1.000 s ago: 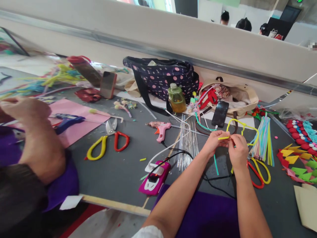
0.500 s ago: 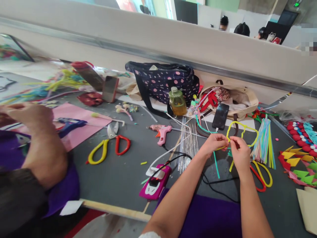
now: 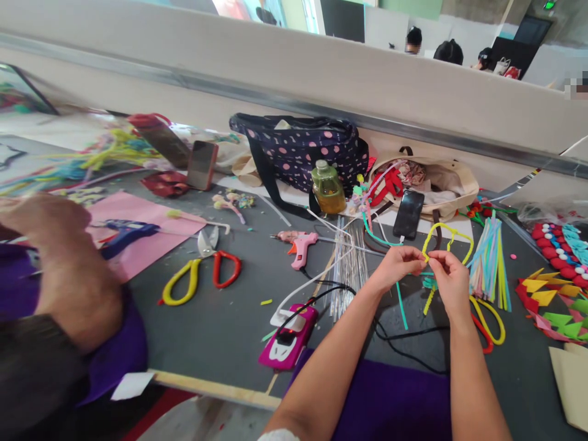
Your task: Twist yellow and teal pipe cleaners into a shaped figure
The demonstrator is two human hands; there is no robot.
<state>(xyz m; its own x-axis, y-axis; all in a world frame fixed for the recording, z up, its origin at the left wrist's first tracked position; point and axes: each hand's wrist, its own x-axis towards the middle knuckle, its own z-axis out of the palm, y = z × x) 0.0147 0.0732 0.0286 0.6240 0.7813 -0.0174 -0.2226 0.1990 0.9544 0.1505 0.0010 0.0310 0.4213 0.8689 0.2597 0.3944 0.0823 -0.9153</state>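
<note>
Both hands meet above the right half of the grey table, pinching a yellow pipe cleaner (image 3: 471, 248) bent into a large rounded loop. My left hand (image 3: 400, 268) grips its lower left part between thumb and fingers. Fingertips of my right hand (image 3: 450, 278) close on it right beside the left ones. A short twisted yellow end hangs beneath, near a small teal piece (image 3: 429, 283) partly hidden by the hands. Red-and-yellow scissors (image 3: 489, 321) lie by my right wrist. Just beyond it stands a bundle of pastel pipe cleaners (image 3: 491, 263).
Left of my arms lie a pink glue gun (image 3: 298, 245), silvery stems (image 3: 344, 269), a magenta power strip (image 3: 289, 340) with a black cord, and other scissors (image 3: 206, 263). A phone (image 3: 408, 214), bottle (image 3: 328, 190) and dark bag (image 3: 298, 150) stand behind. A co-worker's hand (image 3: 46, 226) is far left.
The yellow loop has tilted and looks narrower, its right edge shifted left. My right hand has turned slightly. The co-worker's hand at the left has moved and is blurred.
</note>
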